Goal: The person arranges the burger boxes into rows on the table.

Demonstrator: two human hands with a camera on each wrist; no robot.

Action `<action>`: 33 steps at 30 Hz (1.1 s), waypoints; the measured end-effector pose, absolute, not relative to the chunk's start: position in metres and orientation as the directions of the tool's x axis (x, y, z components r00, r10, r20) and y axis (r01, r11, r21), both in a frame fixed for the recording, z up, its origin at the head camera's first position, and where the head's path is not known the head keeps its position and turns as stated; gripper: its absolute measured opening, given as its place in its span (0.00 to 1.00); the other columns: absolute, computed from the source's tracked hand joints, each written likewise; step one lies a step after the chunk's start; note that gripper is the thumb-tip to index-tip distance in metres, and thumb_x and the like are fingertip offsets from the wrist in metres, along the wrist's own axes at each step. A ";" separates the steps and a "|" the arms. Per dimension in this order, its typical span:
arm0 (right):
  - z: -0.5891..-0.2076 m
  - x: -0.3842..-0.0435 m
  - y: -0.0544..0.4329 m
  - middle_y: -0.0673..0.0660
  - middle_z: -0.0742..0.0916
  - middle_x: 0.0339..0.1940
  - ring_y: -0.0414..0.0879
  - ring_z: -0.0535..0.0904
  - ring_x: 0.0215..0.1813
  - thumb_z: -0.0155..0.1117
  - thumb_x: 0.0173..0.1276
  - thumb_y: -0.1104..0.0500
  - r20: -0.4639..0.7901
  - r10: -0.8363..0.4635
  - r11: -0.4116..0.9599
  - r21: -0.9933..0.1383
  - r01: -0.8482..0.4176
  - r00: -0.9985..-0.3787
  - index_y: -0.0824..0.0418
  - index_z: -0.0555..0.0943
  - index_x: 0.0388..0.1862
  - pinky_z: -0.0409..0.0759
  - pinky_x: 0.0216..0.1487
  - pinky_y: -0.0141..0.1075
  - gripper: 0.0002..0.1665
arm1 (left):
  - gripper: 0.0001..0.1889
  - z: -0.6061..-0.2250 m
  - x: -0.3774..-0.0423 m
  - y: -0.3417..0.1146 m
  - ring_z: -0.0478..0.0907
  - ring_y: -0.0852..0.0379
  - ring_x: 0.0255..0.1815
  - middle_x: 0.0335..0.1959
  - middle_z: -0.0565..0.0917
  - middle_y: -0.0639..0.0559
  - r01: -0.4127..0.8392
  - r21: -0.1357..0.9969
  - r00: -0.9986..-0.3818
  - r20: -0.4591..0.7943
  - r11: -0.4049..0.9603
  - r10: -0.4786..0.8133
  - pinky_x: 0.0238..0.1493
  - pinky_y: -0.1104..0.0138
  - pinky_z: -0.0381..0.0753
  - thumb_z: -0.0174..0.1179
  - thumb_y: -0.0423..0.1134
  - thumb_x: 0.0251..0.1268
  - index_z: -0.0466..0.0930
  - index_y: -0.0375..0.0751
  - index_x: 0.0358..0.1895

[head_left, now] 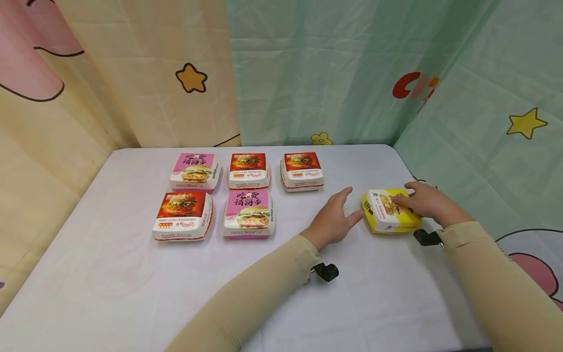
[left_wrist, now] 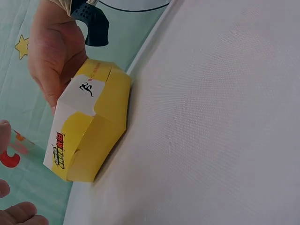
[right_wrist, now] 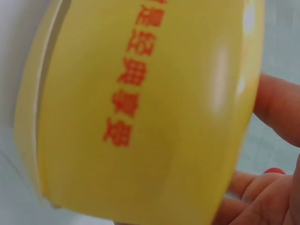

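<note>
A yellow burger box (head_left: 387,215) (left_wrist: 89,136) (right_wrist: 140,112) lies closed on the white table (head_left: 132,293) near its right edge. My right hand (head_left: 422,200) (left_wrist: 51,56) lies over the box's lid and far side, fingers (right_wrist: 276,112) curled round its edge. My left hand (head_left: 336,217) rests flat on the table just left of the box, fingers straight and spread, thumb close to the box's left side. Only its fingertips (left_wrist: 14,213) show in the left wrist view.
Several closed burger boxes sit in two rows at centre left: a pink one (head_left: 195,171) and two red ones (head_left: 248,170) (head_left: 302,170) behind, a red one (head_left: 183,208) and a pink one (head_left: 249,212) in front. Patterned curtains (head_left: 308,73) hang round the table.
</note>
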State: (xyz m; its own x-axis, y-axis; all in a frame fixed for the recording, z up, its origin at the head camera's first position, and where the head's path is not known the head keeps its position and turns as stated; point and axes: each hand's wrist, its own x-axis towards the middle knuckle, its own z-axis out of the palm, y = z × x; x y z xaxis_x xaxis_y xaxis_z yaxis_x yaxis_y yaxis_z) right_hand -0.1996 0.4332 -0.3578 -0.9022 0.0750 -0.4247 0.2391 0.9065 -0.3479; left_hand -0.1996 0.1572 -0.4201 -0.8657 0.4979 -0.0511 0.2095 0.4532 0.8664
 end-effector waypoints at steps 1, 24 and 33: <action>-0.358 -0.199 0.433 0.85 0.69 0.72 0.75 0.71 0.69 0.54 0.79 0.32 -0.423 0.077 0.904 -0.352 0.242 -0.903 0.82 0.50 0.80 0.74 0.69 0.65 0.60 | 0.39 -0.421 -0.200 0.159 0.62 0.53 0.84 0.84 0.63 0.55 0.203 0.864 -0.863 -0.065 0.461 0.501 0.81 0.54 0.67 0.61 0.56 0.77 0.55 0.59 0.85; -0.353 -0.171 0.451 0.88 0.63 0.75 0.56 0.86 0.54 0.68 0.74 0.44 -0.563 -0.111 0.848 -0.484 0.217 -0.819 0.77 0.38 0.83 0.88 0.56 0.51 0.64 | 0.44 -0.426 -0.211 0.196 0.67 0.58 0.80 0.82 0.67 0.57 0.161 0.861 -0.817 -0.158 0.483 0.554 0.81 0.59 0.67 0.66 0.55 0.73 0.53 0.55 0.86; -0.357 -0.167 0.449 0.86 0.70 0.71 0.52 0.84 0.48 0.70 0.72 0.53 -0.520 -0.131 0.840 -0.511 0.184 -0.844 0.78 0.42 0.82 0.87 0.50 0.45 0.61 | 0.44 -0.427 -0.214 0.198 0.69 0.59 0.76 0.83 0.66 0.57 0.156 0.864 -0.817 -0.160 0.480 0.554 0.81 0.59 0.66 0.67 0.55 0.73 0.53 0.56 0.86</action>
